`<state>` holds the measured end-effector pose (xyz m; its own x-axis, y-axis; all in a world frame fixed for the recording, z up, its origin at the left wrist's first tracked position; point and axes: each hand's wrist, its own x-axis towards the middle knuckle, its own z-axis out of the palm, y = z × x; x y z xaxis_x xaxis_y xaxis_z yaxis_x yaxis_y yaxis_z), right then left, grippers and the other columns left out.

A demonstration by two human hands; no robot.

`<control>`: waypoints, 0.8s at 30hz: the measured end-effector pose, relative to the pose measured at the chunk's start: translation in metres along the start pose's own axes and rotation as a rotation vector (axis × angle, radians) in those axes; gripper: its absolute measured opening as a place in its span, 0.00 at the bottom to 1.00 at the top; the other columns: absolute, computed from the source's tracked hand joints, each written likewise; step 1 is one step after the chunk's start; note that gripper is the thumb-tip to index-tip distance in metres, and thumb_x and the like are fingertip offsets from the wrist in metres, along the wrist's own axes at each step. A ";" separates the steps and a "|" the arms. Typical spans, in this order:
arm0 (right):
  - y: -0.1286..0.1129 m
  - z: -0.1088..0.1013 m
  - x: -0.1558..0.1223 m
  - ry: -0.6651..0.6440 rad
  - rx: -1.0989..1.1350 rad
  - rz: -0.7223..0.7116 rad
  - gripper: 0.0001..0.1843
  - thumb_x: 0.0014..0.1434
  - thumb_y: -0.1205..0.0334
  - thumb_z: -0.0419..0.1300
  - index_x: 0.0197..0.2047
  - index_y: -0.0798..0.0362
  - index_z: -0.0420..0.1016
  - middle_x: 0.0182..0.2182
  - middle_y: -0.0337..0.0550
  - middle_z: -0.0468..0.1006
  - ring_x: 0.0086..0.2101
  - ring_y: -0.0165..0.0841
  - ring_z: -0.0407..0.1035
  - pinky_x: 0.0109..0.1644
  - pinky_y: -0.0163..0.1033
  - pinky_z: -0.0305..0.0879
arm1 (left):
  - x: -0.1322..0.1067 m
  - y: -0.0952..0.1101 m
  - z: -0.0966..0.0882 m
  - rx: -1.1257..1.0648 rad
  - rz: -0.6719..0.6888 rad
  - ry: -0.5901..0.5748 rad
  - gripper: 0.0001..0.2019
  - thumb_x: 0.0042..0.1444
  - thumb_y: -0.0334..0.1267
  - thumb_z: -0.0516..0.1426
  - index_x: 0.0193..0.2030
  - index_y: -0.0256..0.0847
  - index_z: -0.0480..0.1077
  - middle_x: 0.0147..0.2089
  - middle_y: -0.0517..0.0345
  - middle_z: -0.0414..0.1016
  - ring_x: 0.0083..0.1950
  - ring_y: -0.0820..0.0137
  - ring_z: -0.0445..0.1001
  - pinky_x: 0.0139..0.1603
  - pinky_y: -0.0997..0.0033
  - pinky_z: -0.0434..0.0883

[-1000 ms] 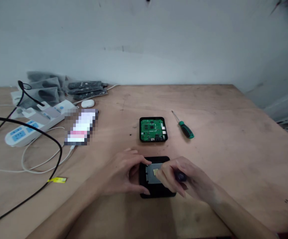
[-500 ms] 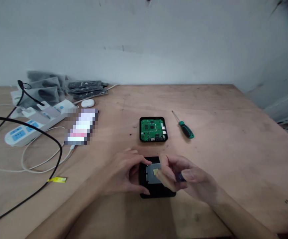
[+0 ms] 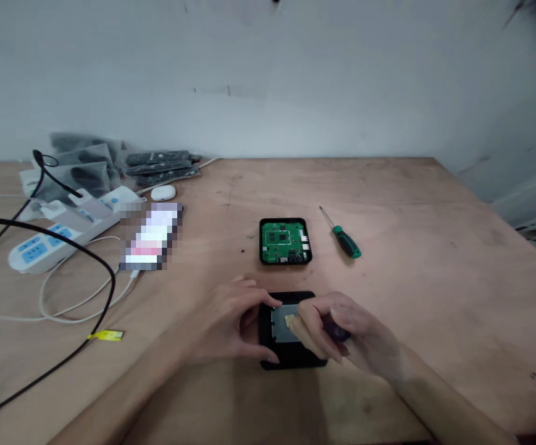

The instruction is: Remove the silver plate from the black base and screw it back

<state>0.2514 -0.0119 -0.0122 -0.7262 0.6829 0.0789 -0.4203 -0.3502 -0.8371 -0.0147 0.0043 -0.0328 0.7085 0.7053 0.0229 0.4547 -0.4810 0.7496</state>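
While the head view looks down on a wooden table [image 3: 435, 278], the left hand [image 3: 224, 318] holds the left side of a black cover [image 3: 291, 360], thumb and forefinger spread wide across it. The cover lies flat near the table's front edge; on it are a grey metal plate [image 3: 281, 335] and a small yellowish pad [image 3: 289, 321]. The right hand [image 3: 354, 327] is closed around a dark purple handle [image 3: 341, 332] above the cover's right part; the fingers hide whatever is below the handle. Just beyond the cover sits a black case [image 3: 262, 242] with a green circuit board [image 3: 277, 238] inside. To its right lies a green-and-black screwdriver [image 3: 346, 240], apart from both hands. On the left are a phone [image 3: 152, 235], its screen blurred, a power strip [image 3: 27, 259], a white earphone case [image 3: 163, 193] and plastic bags [image 3: 89, 179].
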 end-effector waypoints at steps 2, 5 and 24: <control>0.000 -0.001 0.001 -0.008 -0.033 -0.008 0.29 0.75 0.43 0.55 0.27 0.54 0.68 0.22 0.38 0.64 0.25 0.30 0.54 0.29 0.38 0.45 | 0.000 0.000 0.000 -0.002 0.003 0.003 0.34 0.53 0.62 0.75 0.60 0.48 0.76 0.34 0.63 0.74 0.41 0.64 0.72 0.44 0.64 0.62; 0.002 -0.002 0.001 -0.014 -0.045 -0.002 0.31 0.76 0.41 0.54 0.27 0.53 0.67 0.22 0.37 0.62 0.24 0.30 0.53 0.29 0.38 0.44 | 0.001 0.002 -0.001 0.002 0.002 0.005 0.34 0.53 0.62 0.75 0.60 0.48 0.77 0.34 0.62 0.74 0.41 0.63 0.73 0.43 0.64 0.62; 0.005 0.000 -0.002 0.029 0.220 0.080 0.18 0.60 0.48 0.68 0.38 0.54 0.71 0.25 0.33 0.63 0.25 0.28 0.48 0.29 0.36 0.43 | 0.002 0.002 -0.001 0.010 -0.001 0.006 0.34 0.52 0.63 0.75 0.59 0.47 0.78 0.37 0.60 0.77 0.43 0.61 0.74 0.45 0.63 0.63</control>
<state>0.2505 -0.0150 -0.0166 -0.7473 0.6644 -0.0017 -0.4724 -0.5332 -0.7018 -0.0132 0.0053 -0.0302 0.7047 0.7090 0.0266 0.4605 -0.4855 0.7431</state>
